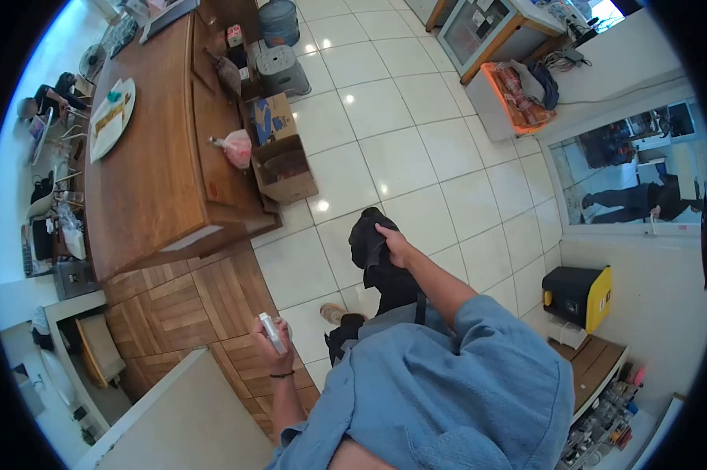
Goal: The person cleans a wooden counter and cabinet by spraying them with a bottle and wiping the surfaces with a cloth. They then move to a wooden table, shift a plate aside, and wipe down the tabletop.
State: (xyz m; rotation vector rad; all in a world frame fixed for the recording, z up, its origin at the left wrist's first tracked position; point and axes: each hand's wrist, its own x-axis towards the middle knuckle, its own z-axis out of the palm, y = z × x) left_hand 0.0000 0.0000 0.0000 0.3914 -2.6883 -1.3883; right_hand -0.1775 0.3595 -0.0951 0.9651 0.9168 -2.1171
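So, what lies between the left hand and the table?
In the head view, only bare wooden floor shows between the left hand, which holds a white thing, and the table.

Blue shirt [463, 384], dark wristband [281, 375], tan shoe [332, 313]

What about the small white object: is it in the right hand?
No, the small white object is in the left hand, apart from the right hand.
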